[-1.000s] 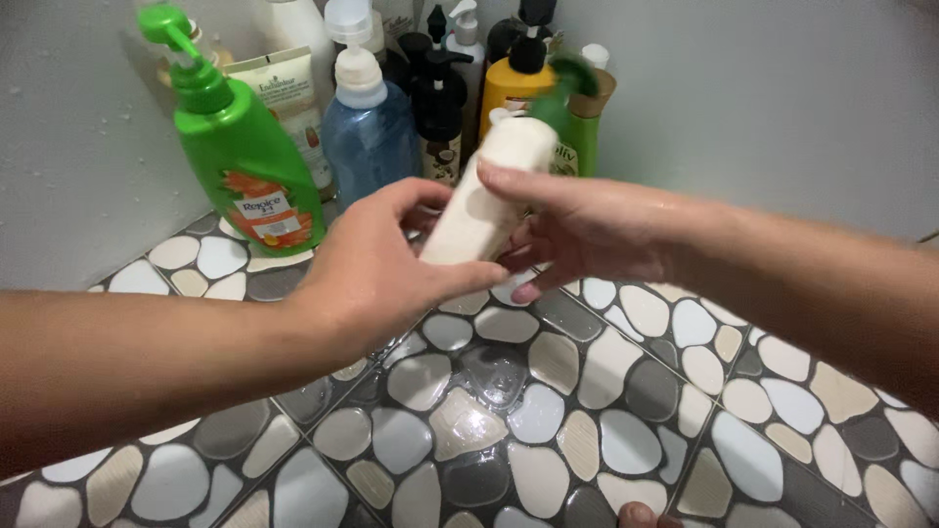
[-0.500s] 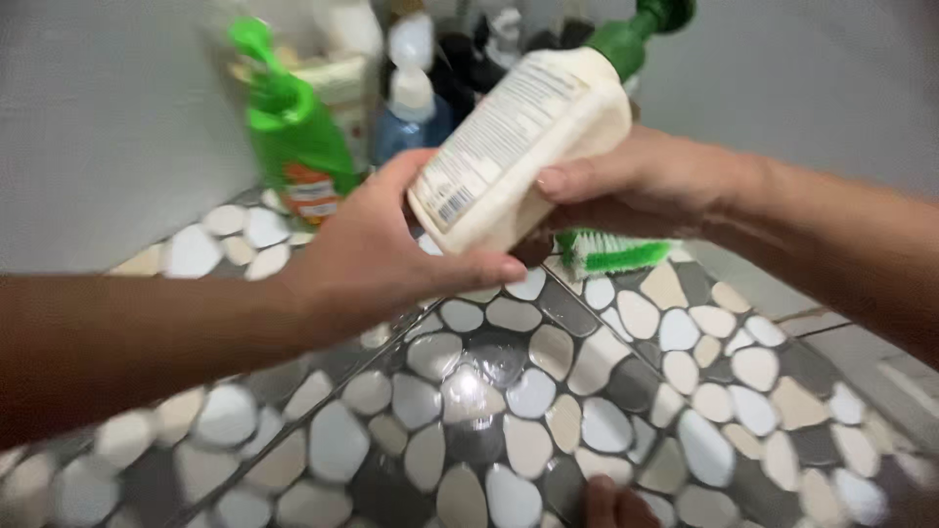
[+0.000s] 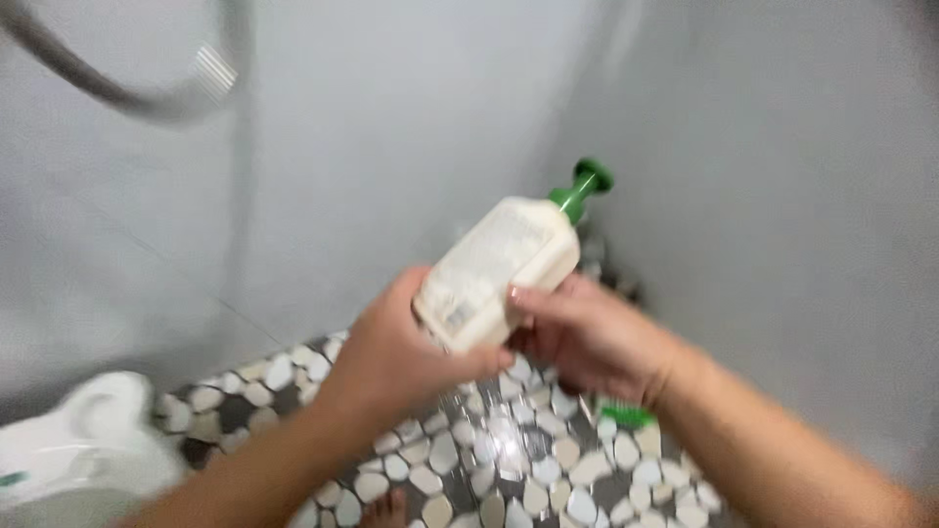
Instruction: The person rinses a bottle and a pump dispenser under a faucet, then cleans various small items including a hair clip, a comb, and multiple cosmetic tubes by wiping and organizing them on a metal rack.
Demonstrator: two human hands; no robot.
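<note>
Cream pump bottle [image 3: 499,269] — green pump top, pale label — gripped at its base by left hand [image 3: 396,352] and right hand [image 3: 587,337], above the pebble floor [image 3: 528,469].

Light: I see soft, even, fairly bright light on the grey walls [image 3: 391,147].
Glare: wet pebble floor [image 3: 509,445] glints white.
Blur: motion smear everywhere; shower hose [image 3: 117,93] and cream pump bottle [image 3: 499,269] look soft.
Shadows: faint.
</note>
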